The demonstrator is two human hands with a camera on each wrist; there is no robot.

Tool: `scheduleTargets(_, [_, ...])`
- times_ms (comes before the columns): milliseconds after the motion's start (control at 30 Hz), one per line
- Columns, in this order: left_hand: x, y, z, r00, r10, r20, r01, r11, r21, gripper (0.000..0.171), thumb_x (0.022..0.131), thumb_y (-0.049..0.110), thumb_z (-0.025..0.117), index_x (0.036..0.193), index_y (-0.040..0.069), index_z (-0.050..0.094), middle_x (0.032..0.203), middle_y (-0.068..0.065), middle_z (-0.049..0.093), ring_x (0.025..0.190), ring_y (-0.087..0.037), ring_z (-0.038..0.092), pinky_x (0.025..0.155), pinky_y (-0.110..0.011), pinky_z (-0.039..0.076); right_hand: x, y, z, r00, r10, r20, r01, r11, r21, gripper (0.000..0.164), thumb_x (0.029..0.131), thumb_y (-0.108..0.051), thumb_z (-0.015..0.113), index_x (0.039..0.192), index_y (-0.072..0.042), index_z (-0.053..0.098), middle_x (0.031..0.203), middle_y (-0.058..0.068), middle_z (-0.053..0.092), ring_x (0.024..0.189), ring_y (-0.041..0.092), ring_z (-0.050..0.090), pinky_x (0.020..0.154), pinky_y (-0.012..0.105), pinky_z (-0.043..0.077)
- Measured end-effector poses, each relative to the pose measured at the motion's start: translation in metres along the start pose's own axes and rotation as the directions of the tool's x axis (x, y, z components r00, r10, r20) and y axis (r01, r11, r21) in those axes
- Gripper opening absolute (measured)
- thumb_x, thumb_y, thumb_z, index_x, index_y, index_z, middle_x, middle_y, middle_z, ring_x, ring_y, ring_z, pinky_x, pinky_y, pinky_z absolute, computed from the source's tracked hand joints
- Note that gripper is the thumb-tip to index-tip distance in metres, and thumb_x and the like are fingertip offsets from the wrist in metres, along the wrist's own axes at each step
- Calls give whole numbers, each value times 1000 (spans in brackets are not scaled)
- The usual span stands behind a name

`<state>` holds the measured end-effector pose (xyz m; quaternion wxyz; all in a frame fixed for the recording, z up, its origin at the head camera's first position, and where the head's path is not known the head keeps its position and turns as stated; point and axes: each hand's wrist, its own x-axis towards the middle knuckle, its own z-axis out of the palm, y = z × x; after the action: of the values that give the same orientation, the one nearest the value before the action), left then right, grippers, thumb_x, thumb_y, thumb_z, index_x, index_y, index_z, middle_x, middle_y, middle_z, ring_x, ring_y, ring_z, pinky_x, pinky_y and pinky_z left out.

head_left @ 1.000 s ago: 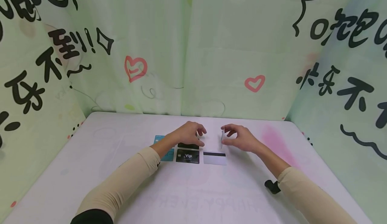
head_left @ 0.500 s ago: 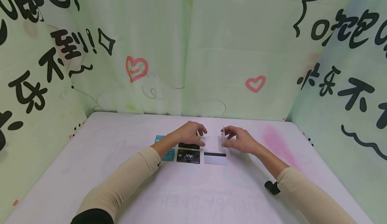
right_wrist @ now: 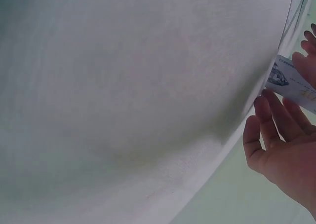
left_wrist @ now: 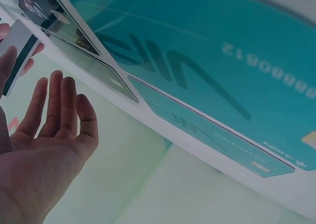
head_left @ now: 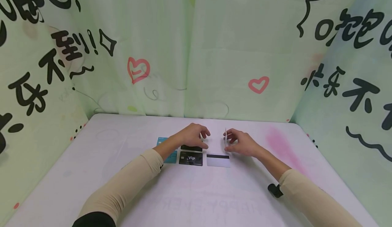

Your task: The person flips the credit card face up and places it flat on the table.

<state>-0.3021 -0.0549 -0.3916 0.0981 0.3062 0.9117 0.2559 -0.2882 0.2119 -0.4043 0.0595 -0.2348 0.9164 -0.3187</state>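
Observation:
My right hand [head_left: 244, 142] pinches a pale card [head_left: 226, 139] by its edges, holding it upright over the table. In the right wrist view the card's face [right_wrist: 291, 83] shows print and a dark picture; its other side, in the left wrist view, bears a dark stripe [left_wrist: 20, 61]. My left hand [head_left: 192, 135] holds nothing, its fingers loosely bent over the back row of cards. Under it, a black card [head_left: 190, 148] is partly hidden. In front lie a black Vip card [head_left: 190, 159] and a white card with a dark stripe [head_left: 218, 162].
Two teal cards lie at the left of the group, the front one [left_wrist: 197, 51] and the back one [left_wrist: 197, 128] both large in the left wrist view. The pale table [head_left: 190, 193] ends at a printed green curtain [head_left: 214, 94] behind.
The right hand's fingers have shifted slightly on the upright card. The left hand and the cards on the table look the same.

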Motion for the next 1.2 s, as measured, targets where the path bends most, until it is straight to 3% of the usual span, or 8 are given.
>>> scheduleTargets(500, [0, 0, 0, 999, -35, 0, 35, 999, -17, 52, 88, 29, 84, 133, 10, 68, 118, -5, 73, 99, -17, 66, 93, -32, 54, 0, -2, 0, 1000, 3, -19, -5, 997, -81, 52, 83, -19, 87, 128, -3, 66, 117, 12, 73, 105, 27, 67, 94, 47, 53])
scheduleTargets(867, [0, -1, 0, 1000, -30, -6, 30, 999, -25, 54, 87, 29, 84, 134, 9, 67, 117, -7, 74, 100, -18, 66, 94, -34, 54, 0, -4, 0, 999, 49, -3, -48, 991, -125, 55, 82, -22, 88, 131, -5, 69, 121, 12, 71, 103, 25, 63, 83, 34, 48])
scheduleTargets(1200, [1, 2, 0, 1000, -15, -17, 15, 1000, -12, 55, 86, 30, 85, 134, 10, 67, 115, -4, 74, 98, -17, 67, 93, -32, 54, -1, -5, 2, 1000, -10, -6, 9, 989, -147, 55, 80, -24, 89, 129, -5, 72, 118, 13, 69, 99, 26, 63, 83, 34, 47])
